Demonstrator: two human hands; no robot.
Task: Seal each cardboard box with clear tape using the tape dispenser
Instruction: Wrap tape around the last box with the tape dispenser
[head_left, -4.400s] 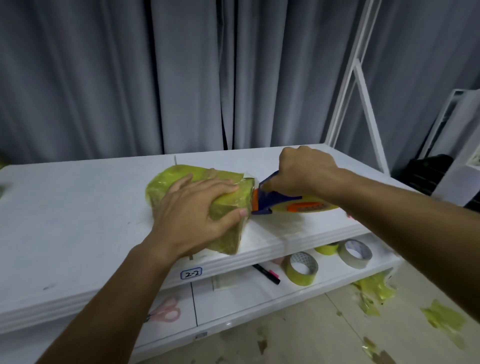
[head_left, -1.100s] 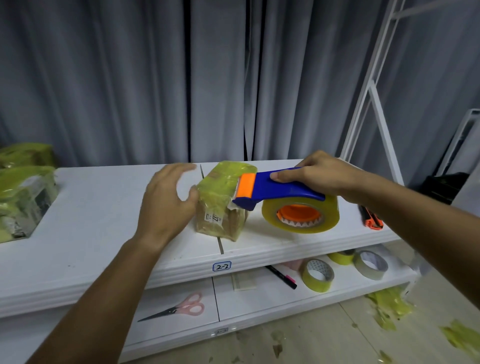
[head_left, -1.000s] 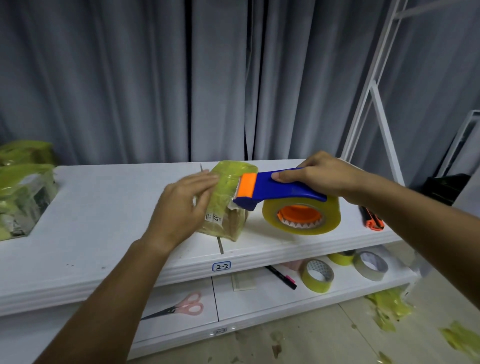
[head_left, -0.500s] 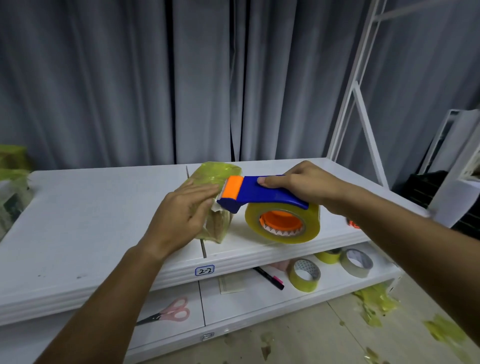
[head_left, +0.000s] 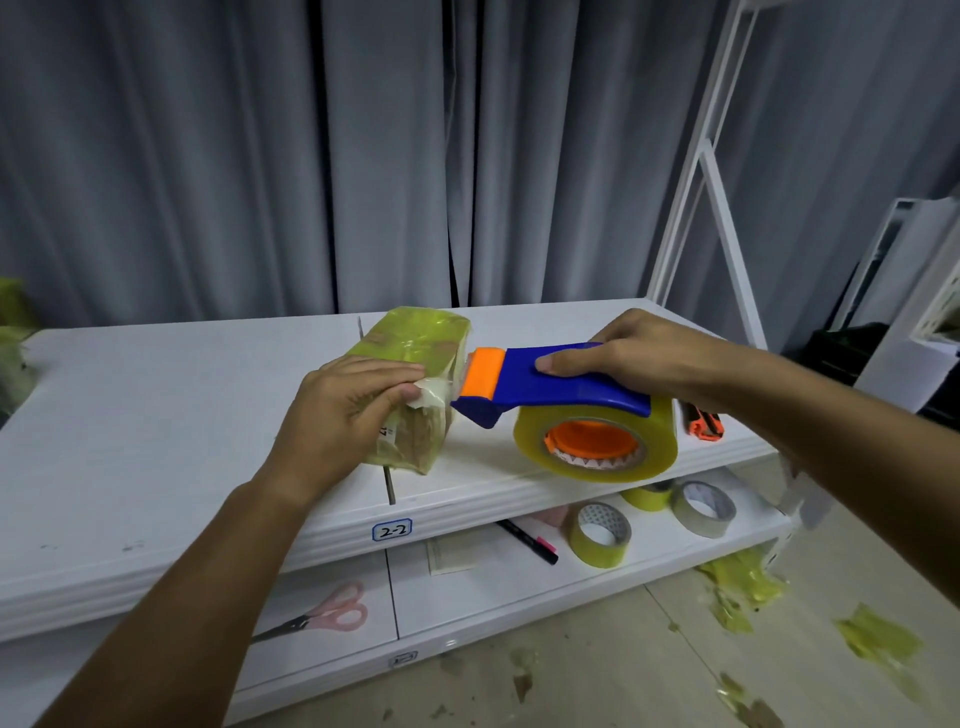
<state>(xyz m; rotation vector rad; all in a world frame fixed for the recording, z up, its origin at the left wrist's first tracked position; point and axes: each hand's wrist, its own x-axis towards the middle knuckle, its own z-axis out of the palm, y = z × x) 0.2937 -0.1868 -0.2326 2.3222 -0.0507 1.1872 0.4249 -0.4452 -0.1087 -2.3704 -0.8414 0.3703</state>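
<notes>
A small cardboard box (head_left: 415, 343) wrapped in yellowish clear tape stands on the white upper shelf (head_left: 156, 415). My left hand (head_left: 343, 415) lies on the box's near side, and its fingers pinch the loose tape end at the box's right edge. My right hand (head_left: 634, 358) grips the blue handle of the tape dispenser (head_left: 561, 395). The dispenser's orange blade end sits just right of the box. Its big tape roll (head_left: 597, 441) hangs below the handle.
An orange utility knife (head_left: 701, 423) lies on the shelf behind the roll. The lower shelf holds pink-handled scissors (head_left: 322, 618), a black marker (head_left: 527, 543) and three tape rolls (head_left: 602, 535). Tape scraps (head_left: 743, 582) litter the floor. Other wrapped boxes (head_left: 10, 353) sit far left.
My left hand has slid a little down the box's near side and now pinches the tape end by the dispenser's blade. The dispenser has hardly moved.
</notes>
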